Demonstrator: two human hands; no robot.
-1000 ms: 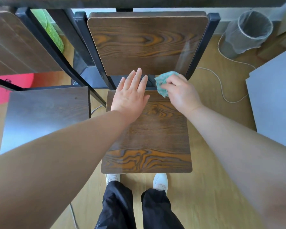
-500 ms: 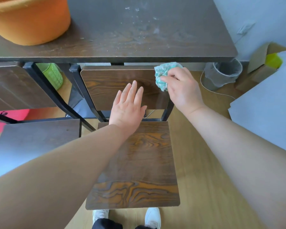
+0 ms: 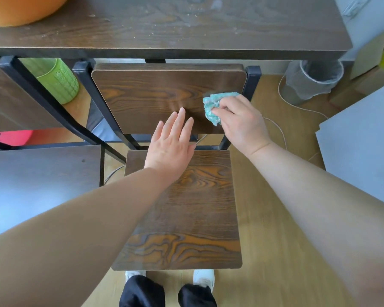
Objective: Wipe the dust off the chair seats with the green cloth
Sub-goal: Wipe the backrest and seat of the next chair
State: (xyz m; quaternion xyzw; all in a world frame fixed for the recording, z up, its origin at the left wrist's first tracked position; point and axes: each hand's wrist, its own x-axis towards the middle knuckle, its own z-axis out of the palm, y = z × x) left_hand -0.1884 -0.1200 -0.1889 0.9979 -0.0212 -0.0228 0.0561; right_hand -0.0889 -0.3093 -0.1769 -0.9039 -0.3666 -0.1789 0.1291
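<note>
Pinching the green cloth (image 3: 212, 107) in a crumpled wad, the right hand (image 3: 242, 127) curls its fingers and thumb round it. A dark wood-grain chair seat (image 3: 197, 207) stands on a pale wooden floor (image 3: 275, 240), its backrest (image 3: 153, 96) tucked just under the edge of a dusty brown table (image 3: 164, 25). A second chair seat (image 3: 42, 173) sits to the left. A lined bin (image 3: 313, 80) and a white cord (image 3: 279, 134) lie on the right, and a green basket (image 3: 58, 80) stands under the table.

Both arms reach forward. The left hand (image 3: 171, 149) is flat with straight fingers over the seat's rear edge, fingertips across the lower backrest; contact cannot be told. The cloth sticks out beyond the right fingers, against the backrest's right side, above the seat.
</note>
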